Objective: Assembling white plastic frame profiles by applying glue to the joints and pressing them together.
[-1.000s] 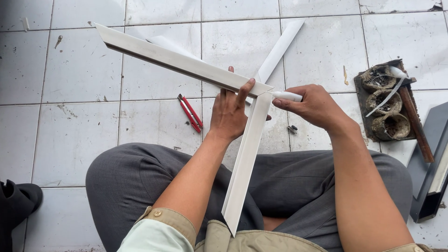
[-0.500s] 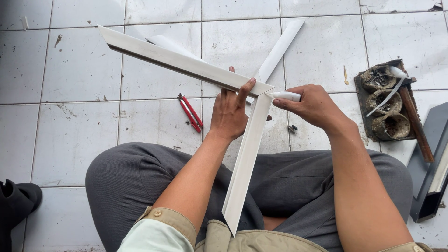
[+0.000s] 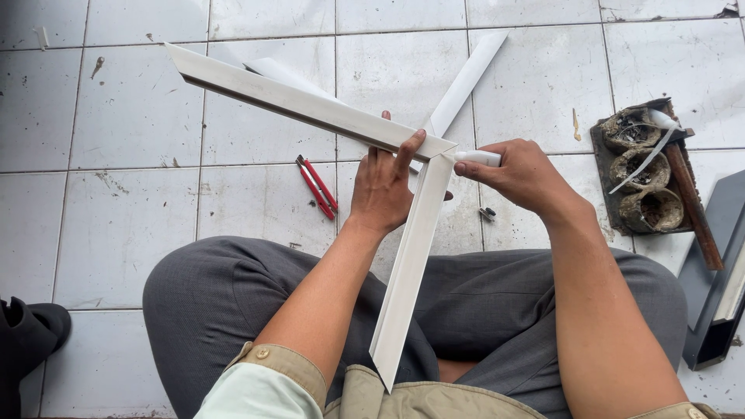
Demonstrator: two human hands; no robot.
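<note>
So the person sits cross-legged on a white tiled floor (image 3: 116, 233) — tiles scuffed, with dirty specks and grout lines showing. Left hand (image 3: 386, 182) is clamped around the corner where two white angled strips (image 3: 310, 105) meet over the lap, fingers pressed on top. Right hand (image 3: 521, 172) is closed around a small white tube (image 3: 478, 157), its tip touching that joint. Another white strip (image 3: 466, 77) lies on the tiles behind. Red pliers (image 3: 317, 186) rest near the knee — a grimy tray (image 3: 648, 167) of crusty pots sits off right.
</note>
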